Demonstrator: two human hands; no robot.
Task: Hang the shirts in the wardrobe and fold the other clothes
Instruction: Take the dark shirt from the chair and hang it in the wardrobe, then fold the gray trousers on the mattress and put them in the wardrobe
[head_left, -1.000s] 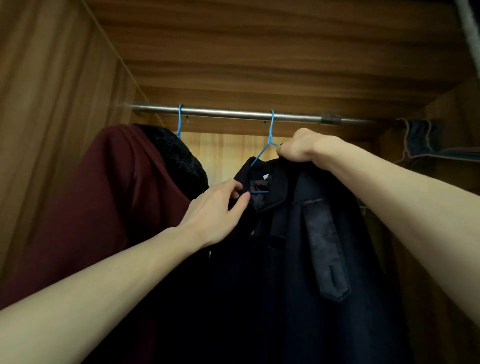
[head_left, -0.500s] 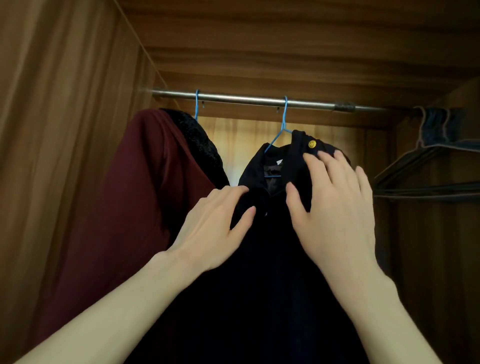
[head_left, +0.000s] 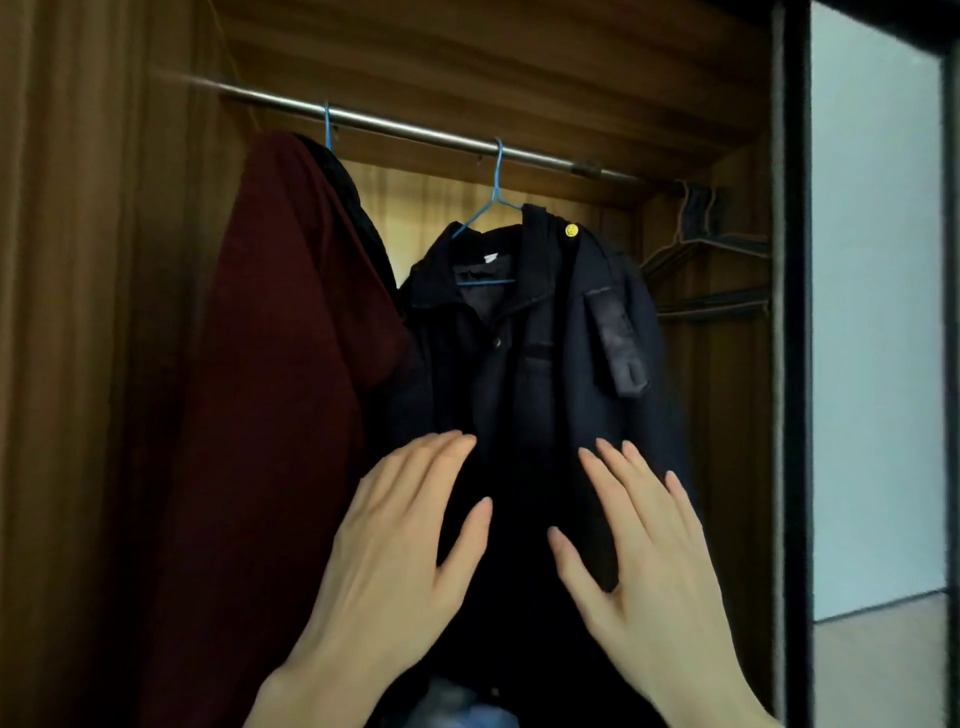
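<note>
Inside a wooden wardrobe (head_left: 93, 312), a dark navy shirt (head_left: 545, 353) hangs on a blue hanger (head_left: 493, 208) from the metal rail (head_left: 415, 132), just right of a maroon garment (head_left: 280, 364). The left hand (head_left: 400, 551) and right hand (head_left: 654, 561) hover near its lower front, fingers (head_left: 441, 452) spread flat and holding nothing. The cloth looks soft, fairly thick and limp, so it is probably best handled at the collar or shoulders over the hanger.
</note>
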